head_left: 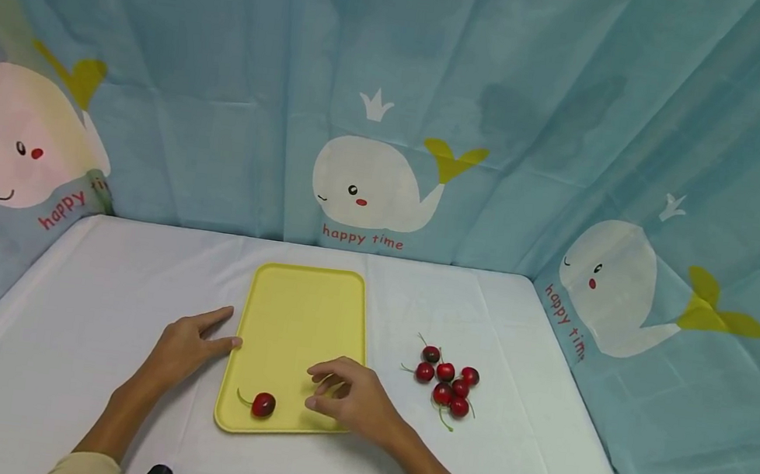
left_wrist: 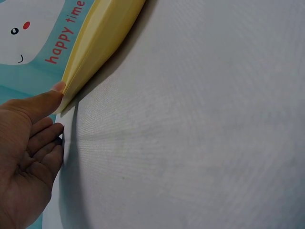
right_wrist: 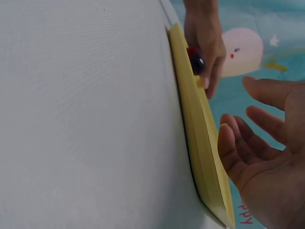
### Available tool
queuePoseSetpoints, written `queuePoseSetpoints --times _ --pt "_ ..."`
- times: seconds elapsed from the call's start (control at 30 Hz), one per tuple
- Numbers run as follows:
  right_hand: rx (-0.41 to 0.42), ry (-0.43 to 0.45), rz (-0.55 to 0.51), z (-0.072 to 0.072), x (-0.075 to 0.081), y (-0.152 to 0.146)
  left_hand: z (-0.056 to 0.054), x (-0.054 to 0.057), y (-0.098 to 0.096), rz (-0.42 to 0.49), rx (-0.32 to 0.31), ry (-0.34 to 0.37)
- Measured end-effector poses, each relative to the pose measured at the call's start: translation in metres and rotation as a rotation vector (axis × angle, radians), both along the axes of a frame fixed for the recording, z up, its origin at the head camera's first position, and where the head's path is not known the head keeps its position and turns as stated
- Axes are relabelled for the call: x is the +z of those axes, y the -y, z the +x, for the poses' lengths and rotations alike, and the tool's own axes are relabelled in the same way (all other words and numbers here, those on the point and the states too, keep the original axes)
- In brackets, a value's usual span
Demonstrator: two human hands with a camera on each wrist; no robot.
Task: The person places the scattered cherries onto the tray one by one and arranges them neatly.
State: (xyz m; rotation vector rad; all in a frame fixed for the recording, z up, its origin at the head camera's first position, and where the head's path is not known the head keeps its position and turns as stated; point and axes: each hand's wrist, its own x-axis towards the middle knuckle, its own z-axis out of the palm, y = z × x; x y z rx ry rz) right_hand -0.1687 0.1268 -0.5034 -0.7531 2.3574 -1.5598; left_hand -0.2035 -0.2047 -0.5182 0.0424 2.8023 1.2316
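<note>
A yellow tray [head_left: 300, 322] lies on the white-covered table, holding one dark red cherry [head_left: 263, 404] with its stem near the front left corner. My left hand [head_left: 184, 348] is at the tray's left side, its thumb touching the rim; the left wrist view shows that thumb on the tray edge [left_wrist: 102, 45]. Over the front right part of the tray hovers my right hand [head_left: 354, 400], fingers loosely bent and apart. Nothing sits between its fingers in the right wrist view, where the right hand [right_wrist: 267, 152] is beside the tray wall [right_wrist: 195, 124].
To the right of the tray, a cluster of several cherries [head_left: 445, 372] with stems lies on the white cloth [head_left: 524, 457]. A blue curtain [head_left: 227, 94] printed with whales surrounds the table at the back and sides.
</note>
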Motion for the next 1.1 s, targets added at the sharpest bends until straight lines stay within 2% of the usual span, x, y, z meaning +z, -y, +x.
queuePoseSetpoints --times 0.77,1.1 --pt "-0.057 -0.021 0.007 -0.002 0.003 -0.034 0.0 0.0 -0.001 0.011 -0.003 -0.021" --pt "-0.096 -0.013 -0.008 -0.002 0.007 -0.049 0.0 -0.001 -0.001 0.013 0.003 -0.005"
